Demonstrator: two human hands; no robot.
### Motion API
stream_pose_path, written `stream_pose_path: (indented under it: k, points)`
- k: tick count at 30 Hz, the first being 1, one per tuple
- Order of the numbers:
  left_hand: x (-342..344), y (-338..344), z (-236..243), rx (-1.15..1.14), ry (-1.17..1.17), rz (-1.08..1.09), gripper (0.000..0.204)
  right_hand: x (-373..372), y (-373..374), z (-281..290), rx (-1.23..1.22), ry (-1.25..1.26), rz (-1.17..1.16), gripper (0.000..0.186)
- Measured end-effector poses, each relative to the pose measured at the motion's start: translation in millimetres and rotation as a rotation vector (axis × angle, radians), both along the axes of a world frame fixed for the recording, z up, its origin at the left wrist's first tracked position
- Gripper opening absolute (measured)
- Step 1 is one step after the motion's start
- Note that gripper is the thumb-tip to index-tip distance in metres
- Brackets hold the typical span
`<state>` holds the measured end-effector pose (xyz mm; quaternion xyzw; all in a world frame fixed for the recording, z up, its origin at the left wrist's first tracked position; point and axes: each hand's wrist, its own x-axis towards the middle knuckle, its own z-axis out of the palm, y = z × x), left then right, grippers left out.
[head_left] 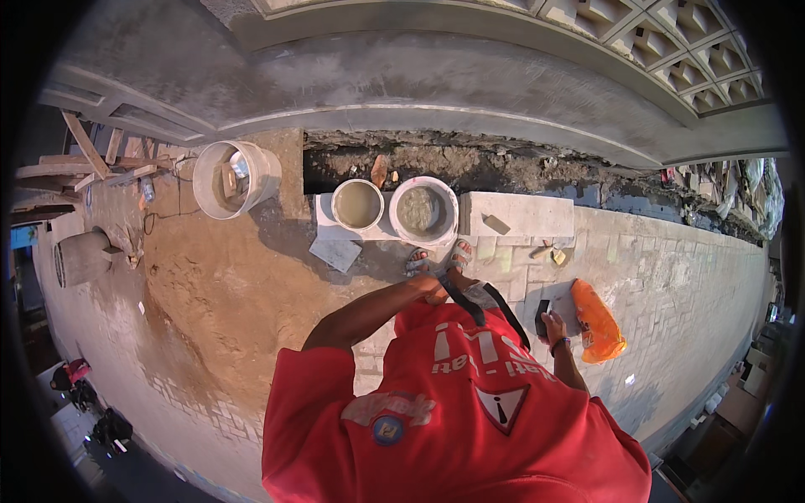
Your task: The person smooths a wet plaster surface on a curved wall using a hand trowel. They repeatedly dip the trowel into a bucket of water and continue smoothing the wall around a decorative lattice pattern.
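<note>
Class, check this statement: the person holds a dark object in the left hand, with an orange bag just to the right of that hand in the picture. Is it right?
Not quite. The head view shows the dark object in the right hand; the orange bag is just to the right of that hand, as stated.

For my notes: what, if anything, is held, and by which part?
Right hand: a dark object, by its right side. Left hand: hold unclear.

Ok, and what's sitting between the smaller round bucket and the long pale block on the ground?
In the head view, the wider white bucket stands between the smaller bucket and the pale block.
</note>
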<state>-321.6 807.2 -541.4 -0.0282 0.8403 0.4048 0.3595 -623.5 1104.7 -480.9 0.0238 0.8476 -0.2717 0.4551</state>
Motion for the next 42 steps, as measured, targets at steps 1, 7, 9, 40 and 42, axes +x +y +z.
stream_pose_path:
  k: [1, 7, 9, 40, 42]
  points:
    - [-3.7, -3.1, 0.0, 0.003, -0.006, 0.02, 0.028, -8.7, -7.8, -2.0, -0.007, -0.019, 0.024, 0.064]
    - [-13.8, 10.8, 33.3, 0.114, -0.063, 0.438, 0.033, -56.0, -80.1, -11.5, 0.02, -0.007, 0.192, 0.067]
    - [-23.7, -3.1, 97.2, 0.157, -0.148, 0.727, 0.037, -75.5, -107.7, -16.1, 0.001, -0.014, 0.224, 0.062]
    - [234.7, 127.5, -29.5, -0.069, -0.64, 1.705, 0.047, 139.2, -411.5, -326.0, -0.187, -0.583, 0.64, 0.049]
    - [242.8, 164.6, -28.7, -0.013, -0.71, 1.735, 0.046, 144.5, -414.5, -337.3, -0.202, -0.571, 0.644, 0.049]
